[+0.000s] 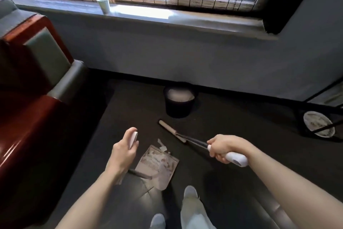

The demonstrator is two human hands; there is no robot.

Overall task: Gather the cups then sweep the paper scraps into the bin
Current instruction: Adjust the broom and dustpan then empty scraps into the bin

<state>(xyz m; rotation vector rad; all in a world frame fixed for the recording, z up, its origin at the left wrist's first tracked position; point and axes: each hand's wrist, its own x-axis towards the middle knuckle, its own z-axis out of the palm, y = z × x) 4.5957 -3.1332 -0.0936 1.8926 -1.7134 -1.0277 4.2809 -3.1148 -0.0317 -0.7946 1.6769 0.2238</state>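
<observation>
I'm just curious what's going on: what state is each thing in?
White paper cup: upright on the window sill.
Pale flat dustpan: loaded with white paper scraps.
Round black bin: upright, open, white contents inside.
Left hand: grips the dustpan's white handle.
Right hand: grips the white-handled broom.

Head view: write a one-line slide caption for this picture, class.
Left hand holds a dustpan of paper scraps, right hand grips the broom, black bin ahead.
</observation>
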